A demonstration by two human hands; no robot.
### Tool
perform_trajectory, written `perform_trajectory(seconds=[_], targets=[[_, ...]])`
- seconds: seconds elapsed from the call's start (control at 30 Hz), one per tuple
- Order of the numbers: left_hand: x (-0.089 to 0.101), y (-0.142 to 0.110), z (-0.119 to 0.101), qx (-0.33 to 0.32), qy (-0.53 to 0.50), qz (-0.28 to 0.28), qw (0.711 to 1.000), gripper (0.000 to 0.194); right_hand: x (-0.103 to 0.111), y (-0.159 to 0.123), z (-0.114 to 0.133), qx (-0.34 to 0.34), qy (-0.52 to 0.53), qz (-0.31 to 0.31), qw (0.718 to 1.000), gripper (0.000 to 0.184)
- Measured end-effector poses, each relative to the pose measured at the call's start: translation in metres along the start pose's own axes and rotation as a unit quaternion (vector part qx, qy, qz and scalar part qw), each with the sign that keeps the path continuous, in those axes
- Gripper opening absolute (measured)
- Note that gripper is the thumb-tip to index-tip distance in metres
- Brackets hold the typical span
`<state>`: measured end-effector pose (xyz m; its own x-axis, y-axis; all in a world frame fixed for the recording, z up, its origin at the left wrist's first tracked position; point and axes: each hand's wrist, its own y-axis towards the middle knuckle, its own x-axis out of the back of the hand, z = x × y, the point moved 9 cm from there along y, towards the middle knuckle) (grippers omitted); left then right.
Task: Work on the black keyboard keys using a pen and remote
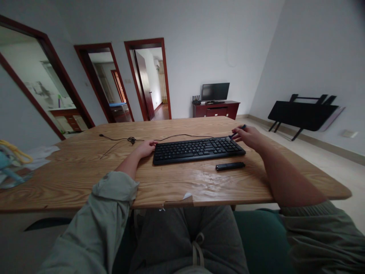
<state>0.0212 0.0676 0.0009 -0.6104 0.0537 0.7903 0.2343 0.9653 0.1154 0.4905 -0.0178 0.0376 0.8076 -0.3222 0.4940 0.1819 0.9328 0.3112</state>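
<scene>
A black keyboard (pixel 196 149) lies flat on the wooden table in front of me. My left hand (pixel 147 148) grips its upper left corner, with the fingertips at the edge. In my right hand (pixel 247 136), pinched between the fingers, is a small brush (pixel 236 132) with a dark blue handle. Its pale tip touches the keys or sits just above them at the keyboard's upper right; which of these I cannot tell. Below the keyboard's right part lies a slim black stick-shaped object (pixel 230 166), touched by neither hand.
A thin black cable (pixel 131 140) with a knotted bundle runs behind the keyboard to the left. Papers and a light blue object with a yellow cord (pixel 17 152) are at the table's left. A torn patch (pixel 179 201) marks the front edge. A folded black table (pixel 305 114) leans at the right wall.
</scene>
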Motion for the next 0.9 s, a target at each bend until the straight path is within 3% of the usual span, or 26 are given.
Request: perform_trajectory(seconds=[0.1, 0.23, 0.43, 0.53, 0.73, 0.9], targets=[[-0.002, 0.003, 0.004, -0.002, -0.019, 0.005, 1.000, 0.044, -0.012, 0.003, -0.001, -0.006, 0.028, -0.020, 0.999, 0.020], [-0.004, 0.007, 0.009, -0.004, -0.029, 0.007, 1.000, 0.045, -0.026, 0.005, 0.002, -0.001, -0.039, -0.018, 0.999, 0.025], [-0.002, 0.003, 0.003, -0.002, -0.015, 0.004, 1.000, 0.044, -0.003, 0.002, 0.017, 0.044, -0.096, -0.079, 0.991, 0.031], [0.001, -0.001, -0.003, -0.003, 0.000, -0.001, 1.000, 0.042, 0.000, 0.001, 0.017, 0.034, -0.128, -0.065, 0.989, 0.033], [-0.001, -0.004, -0.006, 0.000, -0.021, 0.007, 1.000, 0.042, -0.017, 0.002, 0.004, -0.017, -0.102, 0.002, 0.995, 0.033], [-0.001, 0.000, -0.003, -0.012, -0.004, 0.004, 1.000, 0.041, -0.017, 0.001, 0.003, -0.027, -0.139, -0.003, 0.990, 0.032]])
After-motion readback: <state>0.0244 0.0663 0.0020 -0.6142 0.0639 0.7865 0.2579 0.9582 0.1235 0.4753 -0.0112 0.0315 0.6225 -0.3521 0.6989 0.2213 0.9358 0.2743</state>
